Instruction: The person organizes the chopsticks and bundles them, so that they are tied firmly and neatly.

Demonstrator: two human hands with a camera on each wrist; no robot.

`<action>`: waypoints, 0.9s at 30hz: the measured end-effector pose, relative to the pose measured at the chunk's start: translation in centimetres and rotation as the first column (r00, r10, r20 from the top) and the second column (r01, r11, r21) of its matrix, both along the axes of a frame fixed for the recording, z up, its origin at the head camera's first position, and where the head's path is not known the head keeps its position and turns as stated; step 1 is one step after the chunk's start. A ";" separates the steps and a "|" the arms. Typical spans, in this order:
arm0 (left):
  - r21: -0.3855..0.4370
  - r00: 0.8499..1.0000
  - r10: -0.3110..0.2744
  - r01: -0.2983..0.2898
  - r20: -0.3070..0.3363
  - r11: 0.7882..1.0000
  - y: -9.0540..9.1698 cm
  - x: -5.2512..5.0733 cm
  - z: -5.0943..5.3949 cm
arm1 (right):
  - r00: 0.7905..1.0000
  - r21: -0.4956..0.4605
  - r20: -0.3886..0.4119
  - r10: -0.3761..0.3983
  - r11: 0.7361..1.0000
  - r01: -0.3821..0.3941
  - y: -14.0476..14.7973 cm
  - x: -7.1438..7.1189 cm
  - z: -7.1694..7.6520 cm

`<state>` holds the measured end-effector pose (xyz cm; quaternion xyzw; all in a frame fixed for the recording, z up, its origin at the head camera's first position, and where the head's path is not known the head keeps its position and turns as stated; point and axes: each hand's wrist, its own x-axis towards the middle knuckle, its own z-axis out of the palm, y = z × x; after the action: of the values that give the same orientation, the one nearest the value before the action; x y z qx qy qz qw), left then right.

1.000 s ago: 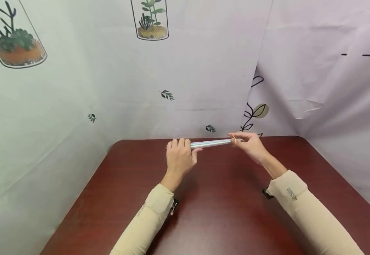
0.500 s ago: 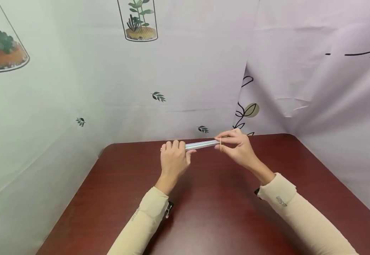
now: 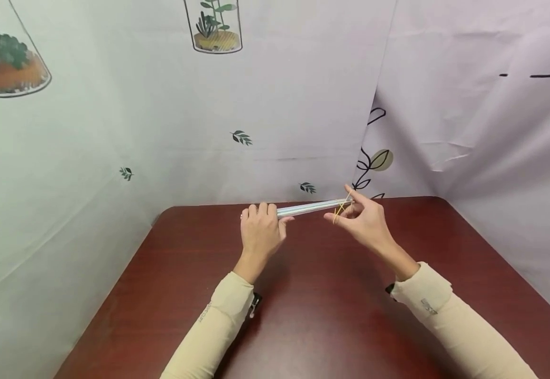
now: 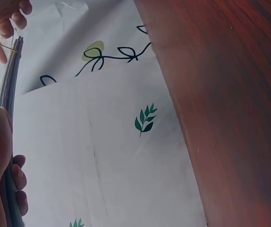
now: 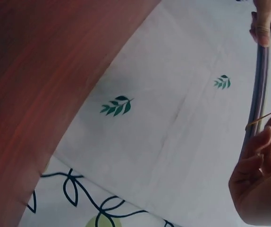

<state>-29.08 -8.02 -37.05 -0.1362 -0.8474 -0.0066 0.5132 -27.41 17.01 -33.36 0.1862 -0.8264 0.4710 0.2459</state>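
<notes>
One yellow band [image 3: 342, 206] now stretches wider across the right grip [image 3: 369, 223].

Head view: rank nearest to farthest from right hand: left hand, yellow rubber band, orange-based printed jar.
1. Yellow rubber band: looped on the right hand.
2. Left hand: leftward, gripping the bundle.
3. Orange-based printed jar: upper left, on the backdrop.

**Sleeve lettering too small to read**

We see small grey lettering [image 3: 429, 306] just below the cuff [image 3: 422, 287] of the right sleeve [image 3: 467, 331]. More small print [image 3: 206, 312] runs along the outer edge of the left sleeve [image 3: 213, 329]. Both are too blurred for us to spell out. Elsewhere we can read no words or numbers.
</notes>
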 end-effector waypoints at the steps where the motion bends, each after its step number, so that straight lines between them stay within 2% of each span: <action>1: -0.001 1.000 0.005 -0.005 0.002 1.000 -0.1 0.0 -0.1 | 0.999 0.008 0.030 -0.012 1.000 0.012 0.0 0.1 0.0; 6: 0.007 1.000 0.028 -0.028 -0.005 1.000 -0.4 0.1 -0.2 | 0.987 0.007 0.154 -0.050 0.999 0.049 -0.1 0.0 0.3; 9: 0.018 1.000 0.011 -0.011 -0.028 1.000 -0.6 0.1 -0.1 | 0.978 -0.016 0.200 -0.054 0.998 0.059 -0.1 -0.3 0.3; 13: 0.012 0.998 -0.031 0.032 -0.056 0.999 -0.6 0.0 -0.1 | 0.964 -0.099 0.264 0.020 0.995 0.007 0.0 -0.6 0.1; 18: -0.009 0.996 -0.056 0.055 -0.074 0.998 -0.5 0.0 -0.3 | 0.943 -0.221 0.297 0.153 0.971 -0.088 0.0 -1.0 -0.2; 23: -0.008 0.996 -0.063 0.062 -0.062 0.998 -0.6 -0.1 -0.3 | 0.935 -0.235 0.281 0.214 0.961 -0.149 0.7 -2.0 -0.4; 27: -0.025 0.995 -0.079 0.077 -0.062 0.997 -0.6 0.0 -0.5 | 0.900 -0.200 0.341 0.272 0.956 -0.214 1.2 -2.4 -0.2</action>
<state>-29.08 -8.64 -37.57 -0.1751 -0.8247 -0.0125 0.5376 -29.79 18.26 -33.55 0.1774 -0.7880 0.5881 0.0414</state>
